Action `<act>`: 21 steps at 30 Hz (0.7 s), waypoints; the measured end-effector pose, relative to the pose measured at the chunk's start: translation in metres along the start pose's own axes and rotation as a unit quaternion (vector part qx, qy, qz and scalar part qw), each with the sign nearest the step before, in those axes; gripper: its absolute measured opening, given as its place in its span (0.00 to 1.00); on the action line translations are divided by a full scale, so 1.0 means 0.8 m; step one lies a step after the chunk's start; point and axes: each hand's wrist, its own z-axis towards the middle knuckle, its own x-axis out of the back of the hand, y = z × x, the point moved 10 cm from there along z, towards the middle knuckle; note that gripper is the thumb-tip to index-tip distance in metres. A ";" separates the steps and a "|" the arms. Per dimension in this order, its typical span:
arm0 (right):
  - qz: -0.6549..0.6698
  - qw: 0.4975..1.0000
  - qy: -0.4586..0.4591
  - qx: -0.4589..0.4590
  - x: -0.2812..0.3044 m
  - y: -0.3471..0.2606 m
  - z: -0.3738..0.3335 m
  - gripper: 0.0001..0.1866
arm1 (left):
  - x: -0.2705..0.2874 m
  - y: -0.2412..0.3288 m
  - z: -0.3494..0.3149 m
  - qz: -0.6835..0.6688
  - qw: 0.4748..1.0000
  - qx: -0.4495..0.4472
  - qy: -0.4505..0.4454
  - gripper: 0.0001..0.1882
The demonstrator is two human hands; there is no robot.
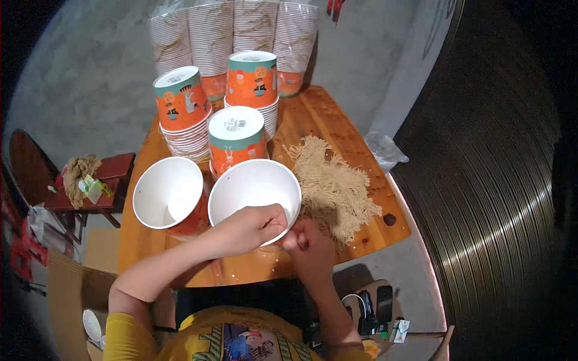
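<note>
A white-lined paper bucket point(241, 186) stands tilted on the wooden table in front of me, its open mouth toward me. My left hand point(256, 227) reaches across the near right part of its rim, fingers curled in over the opening. Just outside that rim, my right hand point(310, 248) is closed in a pinch, almost touching the left. Whatever is between the fingers is hidden or too small to name. A second open bucket point(164, 195) leans beside it on the left. Loose beige cords point(337, 192) lie heaped to the right of my hands.
Upside-down stacks of orange and green buckets point(239, 141) stand behind the open ones. Tall plastic-wrapped bucket stacks point(253, 30) line the table's far edge. A dark ribbed shutter point(494, 198) rises on the right. A low stool point(385, 295) holding a phone stands near my right elbow.
</note>
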 end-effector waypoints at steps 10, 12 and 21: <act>-0.044 0.998 -0.051 0.012 0.012 0.003 0.008 0.12 | 0.018 0.063 -0.019 0.185 0.923 -0.247 0.231 0.08; -0.043 0.996 -0.076 -0.027 0.009 0.012 0.014 0.12 | 0.022 0.049 -0.006 0.042 0.965 -0.166 0.198 0.11; 0.188 0.968 -0.107 -0.123 -0.009 0.048 0.018 0.08 | -0.025 -0.014 0.040 -0.285 0.958 0.020 -0.007 0.20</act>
